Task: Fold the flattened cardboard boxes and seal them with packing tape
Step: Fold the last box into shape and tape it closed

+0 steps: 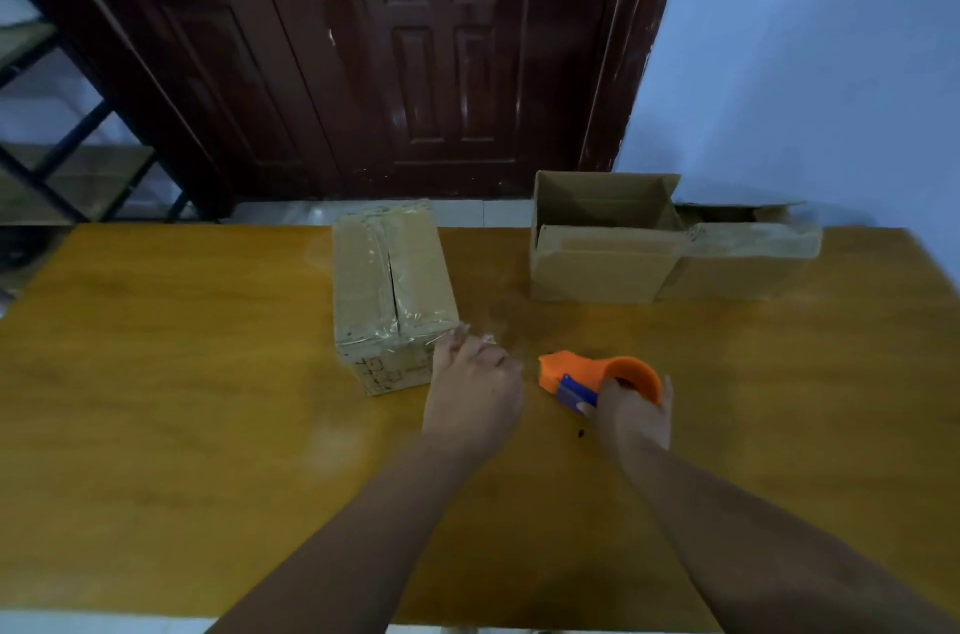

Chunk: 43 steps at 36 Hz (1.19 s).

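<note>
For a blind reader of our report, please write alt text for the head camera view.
A person's right hand grips an orange tape dispenser while the left hand pinches clear tape at a taped cardboard box on a wooden table. Open boxes stand behind.

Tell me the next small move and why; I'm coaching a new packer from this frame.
Probably smooth the clear tape down over the near right corner of the taped cardboard box with the left hand. Its fingers sit at that corner, where the tape looks wrinkled, while the right hand grips the orange tape dispenser apart from the box. Whether the tape is cut is unclear.
</note>
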{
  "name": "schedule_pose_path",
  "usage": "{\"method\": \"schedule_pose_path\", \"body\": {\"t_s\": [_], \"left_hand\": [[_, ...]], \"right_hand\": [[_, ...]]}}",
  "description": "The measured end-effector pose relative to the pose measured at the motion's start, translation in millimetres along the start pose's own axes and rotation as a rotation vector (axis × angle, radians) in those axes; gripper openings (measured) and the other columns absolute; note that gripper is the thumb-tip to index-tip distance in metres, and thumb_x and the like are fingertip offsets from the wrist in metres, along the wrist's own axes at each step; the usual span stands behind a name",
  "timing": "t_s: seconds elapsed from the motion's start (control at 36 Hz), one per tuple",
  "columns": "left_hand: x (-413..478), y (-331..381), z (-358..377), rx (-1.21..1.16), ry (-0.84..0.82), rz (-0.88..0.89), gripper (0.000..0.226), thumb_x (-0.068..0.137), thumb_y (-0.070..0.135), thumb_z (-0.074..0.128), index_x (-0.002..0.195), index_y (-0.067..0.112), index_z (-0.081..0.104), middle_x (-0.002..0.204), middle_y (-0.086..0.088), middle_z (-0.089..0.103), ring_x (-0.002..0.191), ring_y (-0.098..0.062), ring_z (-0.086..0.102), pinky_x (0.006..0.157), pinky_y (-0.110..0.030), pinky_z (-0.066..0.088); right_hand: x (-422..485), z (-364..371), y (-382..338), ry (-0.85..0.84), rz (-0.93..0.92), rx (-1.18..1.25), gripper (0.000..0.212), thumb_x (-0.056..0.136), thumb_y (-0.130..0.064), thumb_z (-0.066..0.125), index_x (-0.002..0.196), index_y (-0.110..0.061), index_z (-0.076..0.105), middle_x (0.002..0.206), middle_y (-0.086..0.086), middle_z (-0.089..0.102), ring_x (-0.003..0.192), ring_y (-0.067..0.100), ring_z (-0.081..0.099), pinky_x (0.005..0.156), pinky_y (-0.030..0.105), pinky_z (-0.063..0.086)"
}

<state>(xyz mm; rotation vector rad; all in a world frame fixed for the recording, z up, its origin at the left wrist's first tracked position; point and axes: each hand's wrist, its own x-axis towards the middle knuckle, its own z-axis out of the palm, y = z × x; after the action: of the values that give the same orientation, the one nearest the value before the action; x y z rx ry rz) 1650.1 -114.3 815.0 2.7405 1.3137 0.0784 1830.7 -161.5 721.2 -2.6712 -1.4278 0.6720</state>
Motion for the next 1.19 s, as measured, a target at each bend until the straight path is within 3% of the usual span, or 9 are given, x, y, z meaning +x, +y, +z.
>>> {"method": "schedule_pose_path", "body": {"t_s": [0.17,0.31,0.42,0.58,0.75,0.83,0.97,1.08,1.19], "left_hand": [[-4.8,1.3,12.6,-0.005,-0.105,0.037,0.035,0.098,0.028,0.033,0.111,0.022,0.065,0.115,0.005,0.061,0.115,-0.020,0.043,0.098,-0.037,0.026],[-0.5,11.1,23.8,-0.046,-0.185,0.078,0.035,0.098,0.023,0.036,0.126,0.021,0.056,0.123,0.000,0.059,0.121,-0.022,0.041,0.101,-0.038,0.030],[8.7,21.4,45.7,-0.085,-0.375,0.131,0.054,0.095,0.011,0.039,0.148,0.020,0.028,0.156,-0.002,0.026,0.141,-0.024,0.024,0.114,-0.044,0.020],[26.2,37.1,81.3,0.064,-0.465,0.210,0.068,0.097,0.009,0.036,0.152,0.013,-0.004,0.160,-0.002,-0.010,0.147,-0.021,0.001,0.117,-0.043,0.010],[34.8,38.6,94.5,0.032,-0.364,0.189,0.062,0.097,0.003,0.035,0.152,0.012,0.008,0.160,-0.006,0.008,0.146,-0.024,0.015,0.118,-0.037,0.009],[40.5,39.2,91.7,0.031,-0.320,0.164,0.058,0.098,0.003,0.034,0.151,0.012,0.016,0.159,-0.006,0.016,0.142,-0.027,0.024,0.116,-0.035,0.017],[49.4,45.8,88.3,0.069,-0.247,0.180,0.049,0.095,0.005,0.039,0.144,0.011,0.035,0.151,-0.007,0.035,0.132,-0.029,0.041,0.103,-0.038,0.039],[53.2,45.0,84.4,0.123,-0.203,0.224,0.041,0.093,0.006,0.041,0.134,0.012,0.047,0.141,-0.005,0.048,0.121,-0.026,0.051,0.107,-0.035,0.032],[54.6,47.0,80.7,0.118,-0.194,0.248,0.037,0.093,0.010,0.045,0.129,0.015,0.051,0.131,-0.004,0.053,0.120,-0.026,0.048,0.112,-0.037,0.021]], "right_hand": [[-5.7,16.4,17.3,0.131,-0.098,-0.173,0.076,0.092,-0.050,0.050,0.151,-0.021,0.012,0.131,0.004,0.053,0.123,0.026,0.042,0.101,0.039,0.035],[-1.8,19.8,23.3,0.049,-0.261,-0.179,0.067,0.095,-0.046,0.049,0.150,-0.039,0.013,0.129,0.011,0.045,0.116,0.029,0.040,0.087,0.038,0.044],[3.3,20.4,29.2,-0.023,-0.288,-0.032,0.073,0.091,-0.042,0.059,0.151,-0.036,0.018,0.129,0.013,0.046,0.116,0.030,0.044,0.093,0.038,0.042],[3.0,10.1,34.7,-0.072,-0.318,0.174,0.068,0.092,-0.049,0.054,0.150,-0.024,0.027,0.141,0.012,0.044,0.128,0.028,0.039,0.104,0.037,0.035],[2.9,4.4,44.0,-0.098,-0.368,0.078,0.070,0.092,-0.048,0.055,0.150,-0.024,0.024,0.146,0.010,0.038,0.133,0.027,0.032,0.109,0.038,0.026],[-0.4,3.1,57.0,0.019,-0.439,-0.150,0.069,0.092,-0.042,0.054,0.151,-0.025,0.021,0.143,0.006,0.045,0.132,0.024,0.038,0.115,0.036,0.012],[-2.5,-1.5,69.2,0.060,-0.411,-0.170,0.059,0.092,-0.021,0.051,0.146,-0.028,0.028,0.133,0.002,0.054,0.125,0.022,0.044,0.115,0.038,0.017],[-2.6,-6.8,68.0,0.061,-0.434,-0.140,0.073,0.080,-0.020,0.058,0.147,-0.024,0.031,0.134,0.005,0.047,0.130,0.027,0.037,0.118,0.045,0.011],[-0.6,-16.4,57.0,0.145,-0.417,-0.063,0.071,0.072,-0.023,0.056,0.141,-0.023,0.040,0.129,0.009,0.044,0.121,0.031,0.036,0.104,0.047,0.023]]}}
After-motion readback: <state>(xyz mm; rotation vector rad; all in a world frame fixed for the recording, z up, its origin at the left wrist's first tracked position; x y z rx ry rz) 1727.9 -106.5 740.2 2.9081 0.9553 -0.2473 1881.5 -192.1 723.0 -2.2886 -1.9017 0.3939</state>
